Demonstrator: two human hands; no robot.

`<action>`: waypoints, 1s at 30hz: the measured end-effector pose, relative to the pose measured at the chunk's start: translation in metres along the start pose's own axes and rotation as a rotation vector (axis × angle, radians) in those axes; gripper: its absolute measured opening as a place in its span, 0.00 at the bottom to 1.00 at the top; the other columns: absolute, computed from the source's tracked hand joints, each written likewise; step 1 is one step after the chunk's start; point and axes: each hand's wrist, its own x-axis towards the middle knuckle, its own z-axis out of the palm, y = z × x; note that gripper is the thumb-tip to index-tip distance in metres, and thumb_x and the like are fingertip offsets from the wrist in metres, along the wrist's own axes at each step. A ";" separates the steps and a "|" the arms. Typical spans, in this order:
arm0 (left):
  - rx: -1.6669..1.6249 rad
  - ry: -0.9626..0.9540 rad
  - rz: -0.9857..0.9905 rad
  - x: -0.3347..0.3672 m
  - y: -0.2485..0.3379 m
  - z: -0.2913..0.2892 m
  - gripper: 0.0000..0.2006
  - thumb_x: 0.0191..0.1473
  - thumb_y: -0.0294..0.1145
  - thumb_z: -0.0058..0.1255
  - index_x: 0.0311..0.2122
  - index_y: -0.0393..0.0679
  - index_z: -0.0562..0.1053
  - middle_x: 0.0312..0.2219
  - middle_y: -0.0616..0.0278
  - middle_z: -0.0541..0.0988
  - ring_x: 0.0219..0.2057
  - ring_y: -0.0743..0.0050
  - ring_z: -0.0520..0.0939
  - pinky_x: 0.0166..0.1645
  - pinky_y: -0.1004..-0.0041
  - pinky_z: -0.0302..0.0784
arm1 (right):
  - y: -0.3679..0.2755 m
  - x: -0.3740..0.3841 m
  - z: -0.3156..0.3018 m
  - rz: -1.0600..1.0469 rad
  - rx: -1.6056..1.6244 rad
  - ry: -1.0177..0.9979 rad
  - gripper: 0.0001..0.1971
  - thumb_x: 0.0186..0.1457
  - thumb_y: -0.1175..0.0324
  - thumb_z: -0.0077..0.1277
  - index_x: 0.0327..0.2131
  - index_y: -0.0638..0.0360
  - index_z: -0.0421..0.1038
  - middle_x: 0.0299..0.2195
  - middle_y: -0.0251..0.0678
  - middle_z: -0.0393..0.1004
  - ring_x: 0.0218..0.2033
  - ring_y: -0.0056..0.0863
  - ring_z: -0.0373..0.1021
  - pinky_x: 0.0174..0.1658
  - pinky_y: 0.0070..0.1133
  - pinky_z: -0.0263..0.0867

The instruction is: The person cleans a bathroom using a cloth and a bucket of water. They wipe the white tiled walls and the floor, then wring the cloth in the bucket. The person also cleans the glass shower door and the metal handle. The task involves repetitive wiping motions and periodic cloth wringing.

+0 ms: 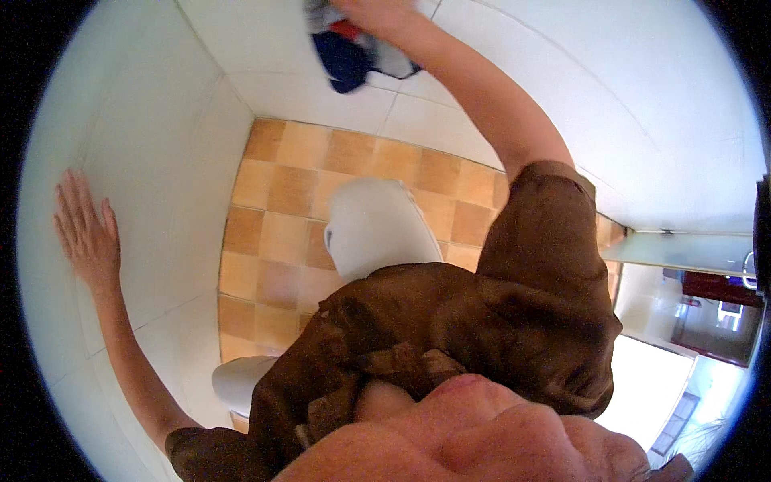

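Observation:
My left hand [87, 233] lies flat against the white tiled wall [152, 169] on the left, its fingers stretched out and holding nothing. At the top edge of the view my right hand [381, 14] is on a cloth [345, 64] in dark blue, grey and white with a bit of red, against the far white wall [514, 48]. The cloth hangs below the hand in loose folds. Both the hand and the cloth are slightly blurred and partly cut off by the frame, so most of the fingers are hidden.
Below me is a floor of orange and tan checkered tiles [277, 189]. The two walls meet in a corner ahead on the left. A glass panel [683, 251] with a handle stands at the right, beside a doorway to a brighter room.

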 end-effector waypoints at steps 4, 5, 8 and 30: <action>0.204 -0.166 -0.020 -0.008 -0.019 0.000 0.30 0.63 0.45 0.40 0.68 0.57 0.51 0.67 0.74 0.52 0.68 0.75 0.52 0.70 0.67 0.44 | -0.046 0.075 0.020 -0.822 0.029 0.496 0.13 0.55 0.64 0.47 0.41 0.58 0.72 0.41 0.41 0.74 0.43 0.39 0.69 0.52 0.39 0.58; 0.163 -0.125 -0.010 -0.011 -0.022 0.000 0.31 0.63 0.47 0.40 0.68 0.58 0.50 0.68 0.75 0.51 0.68 0.77 0.50 0.70 0.67 0.41 | -0.043 0.082 0.019 -0.763 0.177 0.470 0.13 0.55 0.64 0.47 0.41 0.58 0.72 0.42 0.42 0.74 0.43 0.40 0.69 0.53 0.39 0.57; 0.150 -0.116 -0.006 -0.020 -0.023 0.000 0.31 0.63 0.49 0.39 0.68 0.58 0.48 0.68 0.77 0.49 0.69 0.78 0.48 0.71 0.67 0.38 | -0.001 0.074 0.003 -0.575 0.050 0.372 0.15 0.54 0.62 0.49 0.43 0.59 0.71 0.44 0.46 0.72 0.46 0.44 0.67 0.53 0.40 0.56; 0.110 -0.244 -0.100 -0.019 -0.008 -0.021 0.34 0.59 0.47 0.45 0.68 0.52 0.51 0.68 0.71 0.50 0.69 0.77 0.49 0.71 0.66 0.38 | 0.113 0.039 -0.108 -0.038 -0.469 0.631 0.23 0.53 0.48 0.50 0.33 0.64 0.73 0.32 0.50 0.70 0.40 0.47 0.63 0.44 0.43 0.54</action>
